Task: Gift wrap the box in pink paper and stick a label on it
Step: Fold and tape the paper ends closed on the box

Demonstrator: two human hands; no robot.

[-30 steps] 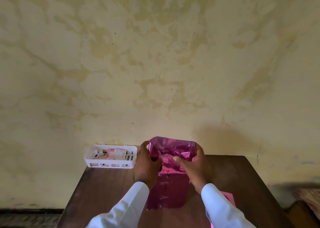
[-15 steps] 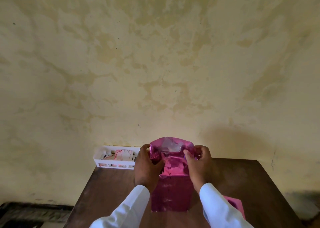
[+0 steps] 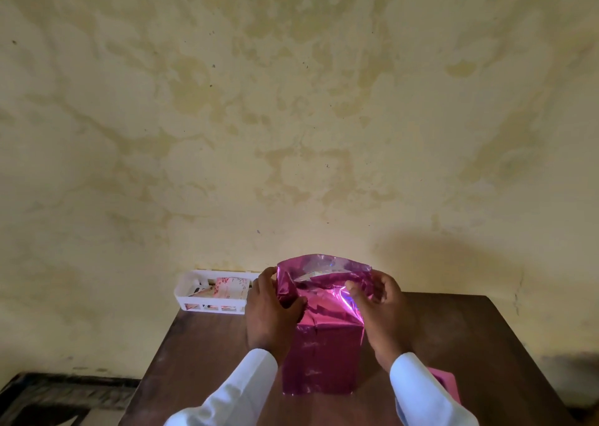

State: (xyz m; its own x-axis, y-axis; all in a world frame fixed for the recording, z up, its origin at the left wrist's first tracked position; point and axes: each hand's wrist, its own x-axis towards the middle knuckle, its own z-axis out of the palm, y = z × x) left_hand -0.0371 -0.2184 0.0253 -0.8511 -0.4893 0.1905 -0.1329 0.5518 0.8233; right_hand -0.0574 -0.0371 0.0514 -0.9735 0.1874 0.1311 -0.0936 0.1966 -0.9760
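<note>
The tall box sheathed in shiny pink foil paper stands upright on the dark wooden surface, top collar unfolded. The left hand grips the collar's left side; the right hand pinches its right. Push both sides inward against the box edge, crease sharply, then lower the far flap.

The paper is a glossy metallic magenta — bright pink where its creases catch the light, deeper on the near face. The wall is pale yellow, mottled with ochre blotches. The table is dark reddish-brown wood. The basket is white; a card in it is pale with a red print. The sleeves are white.
</note>
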